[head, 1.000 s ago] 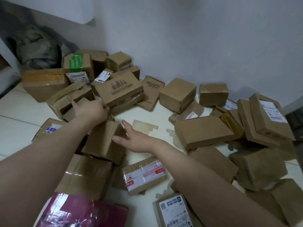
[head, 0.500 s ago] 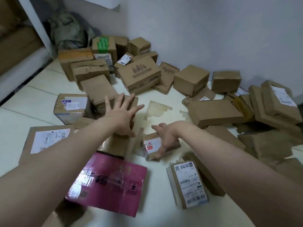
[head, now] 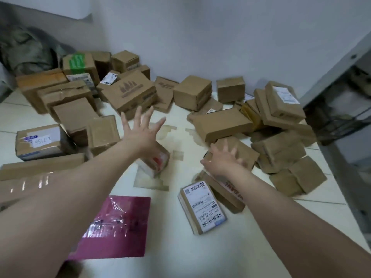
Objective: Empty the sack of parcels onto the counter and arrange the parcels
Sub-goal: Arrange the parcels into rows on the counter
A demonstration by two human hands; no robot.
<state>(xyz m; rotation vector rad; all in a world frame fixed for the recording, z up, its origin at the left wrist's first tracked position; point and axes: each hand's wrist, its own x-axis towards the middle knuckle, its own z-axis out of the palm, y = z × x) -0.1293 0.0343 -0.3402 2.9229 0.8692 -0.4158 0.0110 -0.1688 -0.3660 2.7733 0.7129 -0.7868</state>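
Note:
Several brown cardboard parcels lie scattered over a pale tiled surface (head: 180, 247). My left hand (head: 141, 131) hovers with fingers spread wide above a small parcel with red-and-white tape (head: 155, 160), holding nothing. My right hand (head: 222, 159) is blurred, fingers apart, reaching over a brown box (head: 241, 151) at the right; whether it touches the box I cannot tell. A white-labelled parcel (head: 202, 205) lies below my right hand. A pink glossy parcel (head: 118, 225) lies under my left forearm. A dark green sack (head: 26, 51) sits in the far left corner.
A white wall backs the pile. A box with a printed skyline (head: 130, 93) sits at the back centre, and a box marked with handwriting (head: 42, 141) at the left. A grey metal shelf frame (head: 337, 105) stands at the right. Stained bare patches (head: 172, 133) show between my hands.
My right hand has let go of the red-taped parcel and moved right toward the brown box. My left hand has lifted off the box it pressed and spread open above the taped parcel.

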